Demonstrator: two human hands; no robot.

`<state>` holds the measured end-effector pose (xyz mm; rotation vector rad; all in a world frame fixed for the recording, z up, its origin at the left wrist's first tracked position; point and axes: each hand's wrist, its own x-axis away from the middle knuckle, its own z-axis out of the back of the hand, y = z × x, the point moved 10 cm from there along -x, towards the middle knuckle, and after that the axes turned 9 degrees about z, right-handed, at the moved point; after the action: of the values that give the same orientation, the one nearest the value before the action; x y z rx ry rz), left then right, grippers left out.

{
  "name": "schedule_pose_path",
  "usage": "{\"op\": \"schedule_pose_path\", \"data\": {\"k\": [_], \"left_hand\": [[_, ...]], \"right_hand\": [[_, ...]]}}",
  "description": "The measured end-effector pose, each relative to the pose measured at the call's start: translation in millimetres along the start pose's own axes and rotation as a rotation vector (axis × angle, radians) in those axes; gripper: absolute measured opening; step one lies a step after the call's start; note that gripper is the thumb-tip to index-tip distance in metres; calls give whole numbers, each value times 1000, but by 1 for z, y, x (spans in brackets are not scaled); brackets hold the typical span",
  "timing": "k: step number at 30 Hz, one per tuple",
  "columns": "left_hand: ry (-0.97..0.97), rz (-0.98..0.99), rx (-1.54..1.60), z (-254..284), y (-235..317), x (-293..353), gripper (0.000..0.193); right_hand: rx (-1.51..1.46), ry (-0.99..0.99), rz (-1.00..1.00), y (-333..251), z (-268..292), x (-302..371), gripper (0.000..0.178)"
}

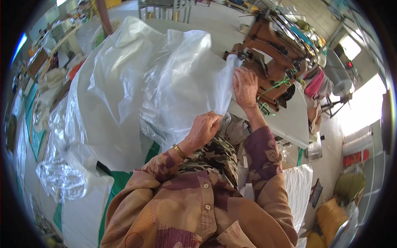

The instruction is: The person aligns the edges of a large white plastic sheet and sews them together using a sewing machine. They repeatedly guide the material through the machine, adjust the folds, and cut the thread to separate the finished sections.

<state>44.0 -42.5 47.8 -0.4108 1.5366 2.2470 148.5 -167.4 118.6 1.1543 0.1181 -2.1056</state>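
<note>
A large, crumpled translucent white plastic sheet (178,78) spreads over the table in front of me and to my left. Its right edge is gathered into a narrow strip that runs up to the needle end of a brown sewing machine (264,45). My left hand (205,126) pinches the near end of this strip, close to my lap. Farther up, beside the machine's needle, my right hand (247,87) has its fingers bent over the same edge. The exact spot under the needle is partly hidden by that hand and the machine.
Green cord (283,81) hangs by the machine's right end. The white tabletop (285,122) shows below it. Folded white sheeting (300,190) lies at my right, and clear plastic (62,180) bunches at my left. Yellow-orange bundles (331,221) sit at the lower right. A metal-framed chair (165,6) stands beyond.
</note>
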Motion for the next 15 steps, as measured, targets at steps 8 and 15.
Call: {"op": "schedule_pose_path", "data": {"k": [8,15], "left_hand": [[4,-22,-119,-4,-10,-19,18],[35,-126,-262,-11,2,-83,19]], "right_hand": [[4,-19,-121,11,-22,24,35],[-49,-21,-206,21,-19,29,44]]}}
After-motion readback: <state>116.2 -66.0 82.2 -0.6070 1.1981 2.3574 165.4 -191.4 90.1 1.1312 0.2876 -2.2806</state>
